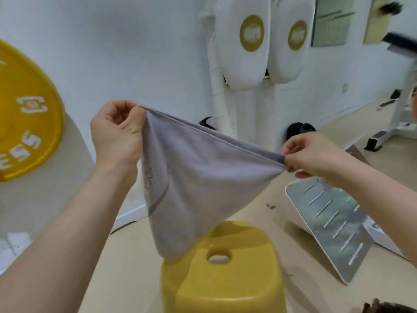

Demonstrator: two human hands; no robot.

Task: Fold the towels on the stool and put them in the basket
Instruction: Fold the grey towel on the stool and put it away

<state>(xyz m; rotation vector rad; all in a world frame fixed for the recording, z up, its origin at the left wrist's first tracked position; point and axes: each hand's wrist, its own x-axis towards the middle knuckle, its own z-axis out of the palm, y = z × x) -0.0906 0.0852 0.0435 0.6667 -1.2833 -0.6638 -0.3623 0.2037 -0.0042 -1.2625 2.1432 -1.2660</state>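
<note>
A grey towel (203,184) hangs in the air, stretched between both hands above a yellow plastic stool (228,279). My left hand (119,132) pinches its upper left corner. My right hand (313,154) pinches the right corner, held lower. The towel's bottom tip dangles just over the stool's top, near the oval handle hole. A dark woven edge at the bottom right (388,308) may be the basket; too little shows to tell.
A big yellow weight plate (24,114) leans at the left. White pads (243,46) hang on the wall behind. A slotted metal plate (331,222) lies tilted on the floor to the right. A white machine frame (401,118) stands at the far right.
</note>
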